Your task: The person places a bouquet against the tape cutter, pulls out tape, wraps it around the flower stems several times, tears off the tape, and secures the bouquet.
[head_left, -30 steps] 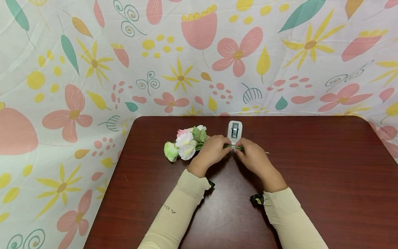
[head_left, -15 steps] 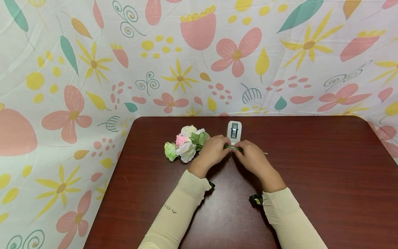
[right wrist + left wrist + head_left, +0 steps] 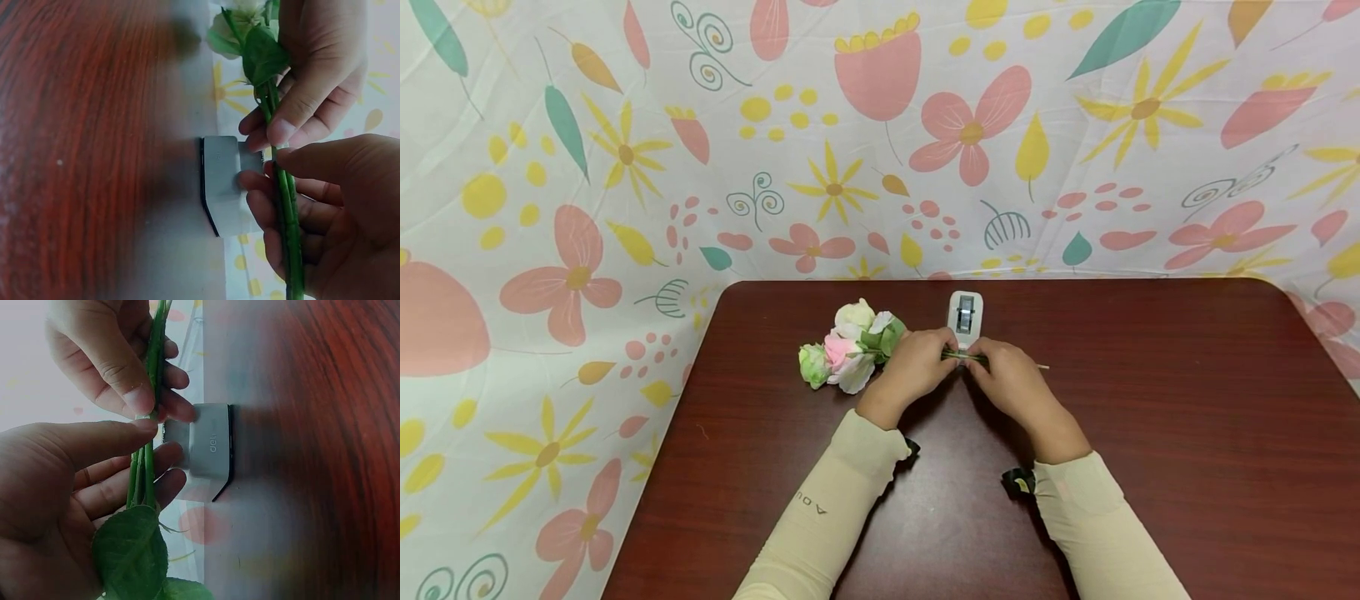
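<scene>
A bunch of artificial flowers [image 3: 842,350] in pink, white and pale green points to the left, its green stems [image 3: 286,212] running sideways through both hands. Near the leaves, my left hand [image 3: 917,364] pinches the stems between thumb and fingers. Close beside it, my right hand [image 3: 1011,379] pinches the same stems farther toward their ends, the two thumbs almost meeting. Something clear, like tape, shows faintly on the stems between the thumbs. Just behind the fingertips stands a white tape dispenser [image 3: 966,317] with a roll in it. A green leaf [image 3: 132,550] hangs by the left palm.
The dark red wooden table [image 3: 1150,433] spreads around the hands. A white cloth with a printed flower pattern [image 3: 880,167] hangs behind the table and along its left side. Black straps [image 3: 1019,482] sit at the wrists.
The flower heads have turned about the stems: the pink bloom now faces up and forward, and the large white one has rolled lower. Both hands stay at nearly the same place.
</scene>
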A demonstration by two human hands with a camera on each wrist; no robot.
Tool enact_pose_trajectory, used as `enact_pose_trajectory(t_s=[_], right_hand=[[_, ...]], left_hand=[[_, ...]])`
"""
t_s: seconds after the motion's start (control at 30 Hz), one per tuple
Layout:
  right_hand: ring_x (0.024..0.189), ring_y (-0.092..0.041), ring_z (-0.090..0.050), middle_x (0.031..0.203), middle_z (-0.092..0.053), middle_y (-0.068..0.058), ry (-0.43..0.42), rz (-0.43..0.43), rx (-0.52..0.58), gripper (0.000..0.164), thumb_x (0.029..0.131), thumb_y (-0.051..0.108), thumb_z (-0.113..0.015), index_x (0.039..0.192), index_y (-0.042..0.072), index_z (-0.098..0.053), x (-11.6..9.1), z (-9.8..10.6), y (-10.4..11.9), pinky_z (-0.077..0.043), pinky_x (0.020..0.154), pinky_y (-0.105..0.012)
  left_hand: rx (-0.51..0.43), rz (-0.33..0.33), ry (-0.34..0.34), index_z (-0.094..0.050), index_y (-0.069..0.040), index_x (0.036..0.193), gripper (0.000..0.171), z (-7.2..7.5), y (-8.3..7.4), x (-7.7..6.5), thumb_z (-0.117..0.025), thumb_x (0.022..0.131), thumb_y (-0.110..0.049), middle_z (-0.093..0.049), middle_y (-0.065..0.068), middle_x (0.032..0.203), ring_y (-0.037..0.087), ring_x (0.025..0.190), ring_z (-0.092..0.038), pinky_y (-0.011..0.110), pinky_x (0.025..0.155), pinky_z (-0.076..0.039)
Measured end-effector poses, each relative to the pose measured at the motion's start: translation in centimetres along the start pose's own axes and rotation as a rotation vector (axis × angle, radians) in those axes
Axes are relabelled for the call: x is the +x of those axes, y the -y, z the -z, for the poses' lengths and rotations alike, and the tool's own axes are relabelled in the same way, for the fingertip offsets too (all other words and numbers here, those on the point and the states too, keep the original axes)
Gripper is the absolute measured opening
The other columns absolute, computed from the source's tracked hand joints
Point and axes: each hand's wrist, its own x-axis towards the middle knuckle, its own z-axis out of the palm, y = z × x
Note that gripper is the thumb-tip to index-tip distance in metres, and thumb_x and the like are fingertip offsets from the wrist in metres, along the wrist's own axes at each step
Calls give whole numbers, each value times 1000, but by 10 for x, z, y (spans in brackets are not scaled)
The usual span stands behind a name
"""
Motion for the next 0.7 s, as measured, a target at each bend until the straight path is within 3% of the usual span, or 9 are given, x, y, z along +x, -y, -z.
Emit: enact_pose_trajectory(t_s=[0.37, 0.57, 0.7], right_hand=[[85, -26, -66, 99, -74, -13, 35, -15, 4, 13, 97, 16, -67, 104, 6, -70, -1, 3, 3, -52, 77, -46], [70, -18, -59, 84, -70, -8, 58, -22, 18, 10, 96, 14, -68, 103, 6, -68, -1, 5, 3, -49, 69, -38], [71, -19, -60, 80, -69, -7, 55, -17, 8, 11, 94, 13, -68, 103, 6, -66, -1, 6, 4, -50, 70, -41]], left_hand=[[-2, -29, 22, -66, -19, 101, 12, 4, -1, -2, -71, 96, -28, -75, -5, 97, 15, 94, -70, 36, 91, -46], [-11, -36, 42, -65, -19, 99, 9, 7, -2, -3, -70, 96, -26, -73, -4, 95, 16, 93, -69, 35, 91, -46], [-6, -41, 64, -63, -19, 98, 10, 8, -3, -3, -70, 97, -26, -71, -4, 92, 15, 92, -67, 36, 91, -46]])
